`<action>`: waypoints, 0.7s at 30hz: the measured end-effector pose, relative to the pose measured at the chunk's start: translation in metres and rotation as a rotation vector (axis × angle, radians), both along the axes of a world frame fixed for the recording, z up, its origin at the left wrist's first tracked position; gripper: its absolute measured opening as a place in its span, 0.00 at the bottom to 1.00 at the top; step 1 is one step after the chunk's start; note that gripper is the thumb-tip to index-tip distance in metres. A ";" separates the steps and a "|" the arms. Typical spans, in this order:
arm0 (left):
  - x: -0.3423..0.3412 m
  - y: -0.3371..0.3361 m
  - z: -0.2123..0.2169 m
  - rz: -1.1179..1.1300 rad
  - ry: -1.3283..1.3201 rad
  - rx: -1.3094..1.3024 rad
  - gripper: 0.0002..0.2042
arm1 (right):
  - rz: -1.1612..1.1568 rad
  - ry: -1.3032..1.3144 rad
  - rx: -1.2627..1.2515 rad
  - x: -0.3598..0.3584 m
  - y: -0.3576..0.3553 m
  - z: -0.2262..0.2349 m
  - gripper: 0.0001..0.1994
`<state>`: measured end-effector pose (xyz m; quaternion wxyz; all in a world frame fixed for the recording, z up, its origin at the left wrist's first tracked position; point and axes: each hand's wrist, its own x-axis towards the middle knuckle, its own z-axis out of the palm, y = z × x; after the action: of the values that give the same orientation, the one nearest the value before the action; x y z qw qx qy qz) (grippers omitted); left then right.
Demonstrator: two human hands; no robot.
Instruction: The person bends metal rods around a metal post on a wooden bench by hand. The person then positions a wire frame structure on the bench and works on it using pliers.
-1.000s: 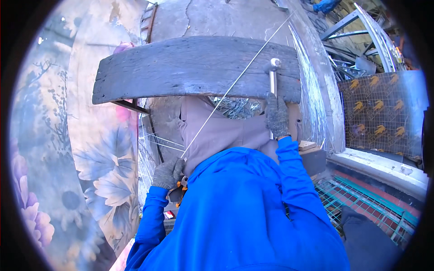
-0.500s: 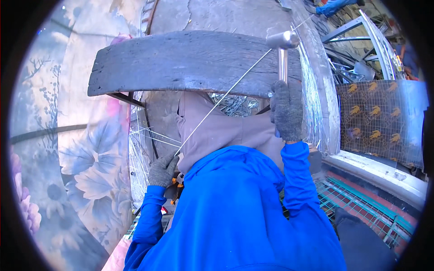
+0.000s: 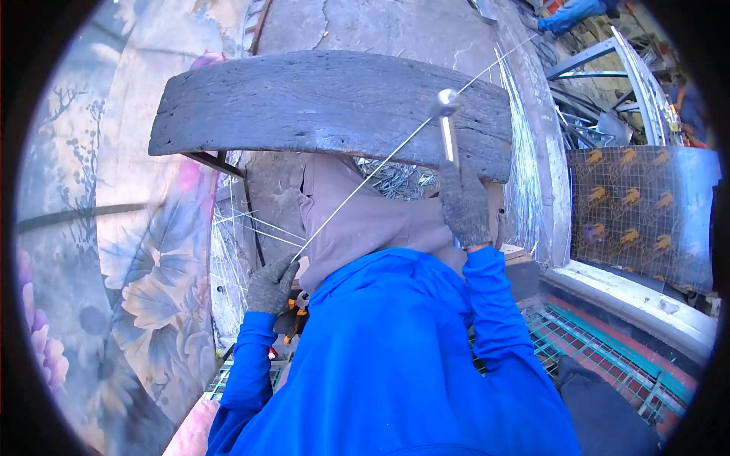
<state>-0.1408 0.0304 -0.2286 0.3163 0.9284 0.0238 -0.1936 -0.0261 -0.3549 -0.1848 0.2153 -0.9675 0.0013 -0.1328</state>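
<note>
1. Hammer [image 3: 447, 137]: over the tabletop [image 3: 304, 99], your right hand's [image 3: 464, 204] fingers clamped on its half-hidden handle.
2. Rod [image 3: 380, 169]: slants across, near end lost in your left hand's [image 3: 268, 290] clamped fingers.
3. Tabletop partly blocks metal scraps [image 3: 399, 182].

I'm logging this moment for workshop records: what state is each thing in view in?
Bench: dark wooden top, worn and pitted
Rod: thin, nearly straight, slanting across the bench
Hammer: head over the bench, by the rod; contact unclear
Left hand: gloved, closed on the rod's near end
Right hand: gloved, gripping the hammer's handle
Loose rods: bunched to the bench's right
Metal offcuts: heaped loosely, partly hidden
</note>
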 end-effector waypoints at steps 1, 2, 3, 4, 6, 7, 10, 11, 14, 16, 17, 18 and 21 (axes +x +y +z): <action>-0.001 0.001 0.000 0.004 0.070 0.018 0.16 | 0.003 0.001 -0.002 -0.002 -0.006 -0.010 0.10; 0.002 0.002 -0.002 0.001 0.074 0.015 0.16 | 0.033 0.056 0.016 -0.002 -0.012 -0.020 0.10; 0.002 0.002 -0.003 -0.008 -0.006 -0.018 0.16 | 0.062 0.107 0.025 -0.002 -0.017 -0.026 0.12; 0.003 0.002 -0.004 -0.011 -0.082 -0.074 0.16 | 0.074 0.103 0.034 0.000 -0.022 -0.030 0.12; 0.003 0.004 -0.006 -0.014 -0.072 -0.043 0.16 | 0.209 -0.134 -0.287 0.000 -0.027 -0.033 0.19; 0.003 0.004 -0.007 -0.009 -0.061 -0.048 0.16 | 0.226 -0.120 -0.280 0.000 -0.028 -0.032 0.19; 0.004 0.005 -0.006 -0.033 -0.118 -0.059 0.15 | 0.184 -0.086 -0.354 0.003 -0.025 -0.029 0.23; 0.005 0.005 -0.005 -0.030 -0.092 -0.036 0.15 | 0.200 0.081 -0.307 0.005 -0.025 -0.028 0.21; 0.007 0.004 -0.002 -0.036 -0.025 0.042 0.15 | 0.122 0.178 -0.137 0.007 -0.024 -0.029 0.20; 0.007 0.002 0.000 0.028 -0.082 -0.079 0.15 | 0.048 0.125 -0.017 0.007 -0.028 -0.029 0.20; 0.007 0.000 0.002 0.030 -0.082 -0.061 0.15 | 0.159 0.066 -0.158 0.007 -0.030 -0.029 0.18; 0.008 -0.003 0.004 0.050 -0.015 -0.072 0.15 | 0.229 -0.009 -0.299 0.007 -0.031 -0.028 0.17; 0.021 -0.010 0.014 0.069 0.098 -0.177 0.14 | 0.143 -0.077 -0.114 0.006 -0.029 -0.027 0.15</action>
<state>-0.1202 0.0201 -0.2147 0.4018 0.8850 0.0539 -0.2291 -0.0204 -0.3838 -0.2121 0.1689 -0.9699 -0.0836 -0.1542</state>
